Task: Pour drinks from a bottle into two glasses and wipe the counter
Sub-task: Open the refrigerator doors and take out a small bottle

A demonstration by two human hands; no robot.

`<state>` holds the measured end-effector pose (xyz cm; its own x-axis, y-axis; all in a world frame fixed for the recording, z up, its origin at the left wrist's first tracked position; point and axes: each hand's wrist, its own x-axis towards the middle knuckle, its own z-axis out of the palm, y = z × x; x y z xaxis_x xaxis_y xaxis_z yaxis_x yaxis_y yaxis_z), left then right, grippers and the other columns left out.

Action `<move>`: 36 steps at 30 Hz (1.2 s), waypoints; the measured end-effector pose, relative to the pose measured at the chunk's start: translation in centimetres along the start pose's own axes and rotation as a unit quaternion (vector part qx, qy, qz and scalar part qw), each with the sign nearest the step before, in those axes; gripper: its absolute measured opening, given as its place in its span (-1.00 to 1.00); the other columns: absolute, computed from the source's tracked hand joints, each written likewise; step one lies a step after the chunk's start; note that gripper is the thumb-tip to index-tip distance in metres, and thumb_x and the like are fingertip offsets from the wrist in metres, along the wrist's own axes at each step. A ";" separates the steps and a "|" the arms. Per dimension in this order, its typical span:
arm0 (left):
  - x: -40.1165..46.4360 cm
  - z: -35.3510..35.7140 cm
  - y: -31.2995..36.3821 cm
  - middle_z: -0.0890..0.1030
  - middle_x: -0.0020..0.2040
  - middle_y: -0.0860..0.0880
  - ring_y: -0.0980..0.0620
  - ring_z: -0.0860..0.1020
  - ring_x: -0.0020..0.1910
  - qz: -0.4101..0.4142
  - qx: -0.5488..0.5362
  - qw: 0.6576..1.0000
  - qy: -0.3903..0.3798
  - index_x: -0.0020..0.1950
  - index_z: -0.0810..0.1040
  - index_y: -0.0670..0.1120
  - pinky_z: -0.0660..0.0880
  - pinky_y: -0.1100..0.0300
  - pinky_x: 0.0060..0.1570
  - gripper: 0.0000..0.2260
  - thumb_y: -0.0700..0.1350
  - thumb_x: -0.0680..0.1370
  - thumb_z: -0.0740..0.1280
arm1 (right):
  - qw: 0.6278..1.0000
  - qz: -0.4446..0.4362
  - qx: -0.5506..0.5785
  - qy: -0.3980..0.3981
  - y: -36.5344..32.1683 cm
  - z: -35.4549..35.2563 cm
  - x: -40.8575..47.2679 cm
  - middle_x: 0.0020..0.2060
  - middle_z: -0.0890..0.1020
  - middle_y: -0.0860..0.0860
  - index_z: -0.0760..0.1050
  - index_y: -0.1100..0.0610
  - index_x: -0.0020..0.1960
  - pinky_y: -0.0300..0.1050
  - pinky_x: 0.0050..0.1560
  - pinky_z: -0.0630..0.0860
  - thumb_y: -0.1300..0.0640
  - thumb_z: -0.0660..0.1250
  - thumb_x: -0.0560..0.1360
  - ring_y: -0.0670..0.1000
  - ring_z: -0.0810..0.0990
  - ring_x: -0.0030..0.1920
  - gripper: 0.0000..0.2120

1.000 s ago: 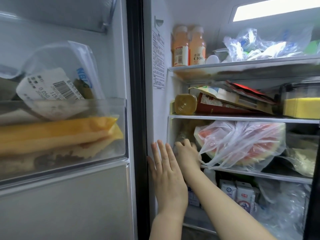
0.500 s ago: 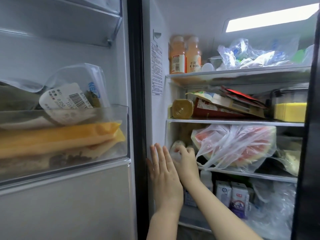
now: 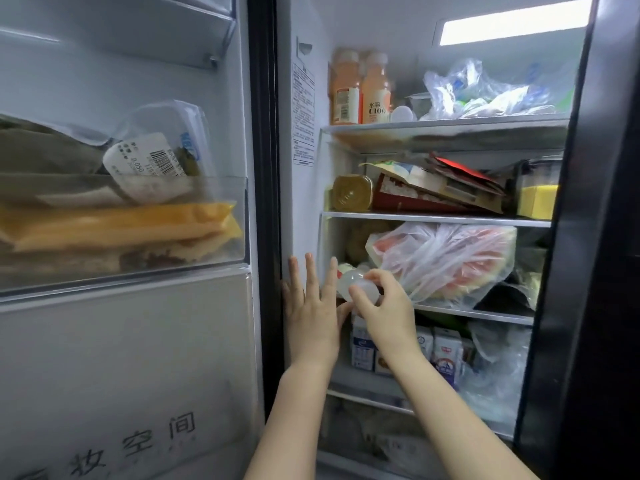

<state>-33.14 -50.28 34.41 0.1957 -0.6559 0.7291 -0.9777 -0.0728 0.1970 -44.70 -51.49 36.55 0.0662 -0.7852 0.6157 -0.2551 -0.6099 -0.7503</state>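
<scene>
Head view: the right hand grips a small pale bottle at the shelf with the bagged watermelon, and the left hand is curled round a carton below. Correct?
Not quite. In the head view the left hand holds no carton; its fingers are straight, flat against the fridge's edge. The right hand does grip the small pale bottle beside the bagged watermelon.

The orange bottle (image 3: 375, 90) reads "C100"; the door panel (image 3: 121, 375) reads "妆空间".

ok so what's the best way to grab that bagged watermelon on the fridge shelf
Take the bagged watermelon by the bunched plastic at its front, about where the handles gather, coming straight in from the open front. The shelf above sits close, so a top reach looks blocked; support underneath.
</scene>
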 end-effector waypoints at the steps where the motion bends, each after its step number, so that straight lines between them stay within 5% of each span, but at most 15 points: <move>1: 0.0 -0.2 0.2 -0.34 0.47 -0.05 -0.12 -0.53 0.38 0.005 0.005 1.000 -0.010 0.49 -0.24 0.11 -0.34 -0.09 0.38 -0.36 0.24 0.54 0.02 | 1.000 -0.005 0.000 0.004 -0.3 -0.5 -0.3 0.07 0.53 -0.03 0.45 0.02 0.13 -0.12 0.04 0.48 0.03 0.32 0.49 -0.02 0.51 0.03 -0.77; 6: -2.3 -1.2 2.0 -0.12 0.57 0.01 -0.04 -0.40 0.45 0.037 -0.041 0.997 -0.047 0.54 -0.07 0.14 -0.28 -0.10 0.43 -0.23 0.39 0.36 -0.32 | 0.997 -0.056 -0.050 0.018 -2.0 -3.8 -2.2 -0.01 0.55 -0.04 0.47 0.03 0.09 -0.28 -0.09 0.39 0.07 0.28 0.48 -0.09 0.49 -0.02 -0.81; 10: -5.2 -2.9 4.3 0.30 0.48 0.09 0.00 0.06 0.53 0.054 -0.152 0.986 -0.051 0.48 0.20 0.11 -0.16 -0.09 0.46 -0.32 0.39 0.44 -0.05 | 0.989 -0.087 -0.117 -0.007 -2.9 -7.4 -4.2 -0.06 0.55 -0.05 0.49 0.03 0.10 -0.14 -0.09 0.45 0.05 0.30 0.48 -0.06 0.50 -0.06 -0.80; 14: -9.0 -4.5 6.1 0.48 0.29 0.23 0.26 0.39 0.26 0.028 -0.330 0.938 -0.102 0.35 0.31 0.24 0.20 0.18 0.40 -0.46 0.36 0.41 0.23 | 0.997 -0.042 -0.055 -0.045 -3.3 -10.2 -6.5 -0.19 0.59 -0.14 0.54 -0.02 0.02 -0.10 -0.18 0.54 -0.01 0.33 0.46 -0.05 0.58 -0.20 -0.85; 17: -12.3 -5.8 6.5 0.48 0.20 0.38 0.37 0.44 0.14 0.003 -0.398 0.907 -0.140 0.24 0.28 0.44 0.36 0.48 0.07 -0.51 0.36 0.36 0.34 | 0.997 -0.022 -0.025 -0.063 -2.9 -11.4 -8.6 -0.25 0.60 -0.16 0.54 -0.08 -0.06 -0.14 -0.26 0.54 -0.07 0.35 0.42 -0.12 0.57 -0.27 -0.87; 20: -16.2 -7.2 6.4 0.57 0.08 0.30 0.32 0.54 -0.02 -0.031 -0.441 0.884 -0.154 0.22 0.36 0.38 0.42 0.47 -0.08 -0.51 0.25 0.34 0.45 | 0.996 -0.026 -0.009 -0.089 -2.6 -11.6 -11.3 -0.25 0.60 -0.19 0.55 -0.10 -0.09 -0.33 -0.26 0.51 -0.14 0.34 0.39 -0.21 0.56 -0.17 -0.83; 25: -21.9 -9.0 5.9 0.62 0.02 0.24 0.23 0.59 0.00 -0.119 -0.438 0.881 -0.136 0.14 0.44 0.34 0.55 0.25 -0.04 -0.55 0.25 0.30 0.48 | 0.988 -0.024 0.047 -0.147 -2.4 -10.2 -15.6 -0.24 0.61 -0.17 0.56 -0.08 -0.11 -0.37 -0.25 0.47 -0.14 0.37 0.39 -0.17 0.56 -0.19 -0.83; 36: -29.3 -14.6 1.7 0.59 0.00 0.37 0.34 0.57 -0.04 -0.271 -0.376 0.886 -0.005 0.04 0.45 0.40 0.46 0.48 -0.14 -0.59 0.24 0.25 0.49 | 0.951 -0.090 0.139 -0.261 -5.7 -4.3 -21.3 -0.08 0.58 -0.21 0.51 -0.18 0.05 -0.41 -0.18 0.45 -0.16 0.36 0.41 -0.13 0.55 -0.13 -0.77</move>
<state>-39.46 -20.18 22.97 0.6172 -0.6838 0.3892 -0.4131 0.1395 0.9000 -48.76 -30.78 28.73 0.5731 -0.5670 0.5917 0.0664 -0.6875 -0.7231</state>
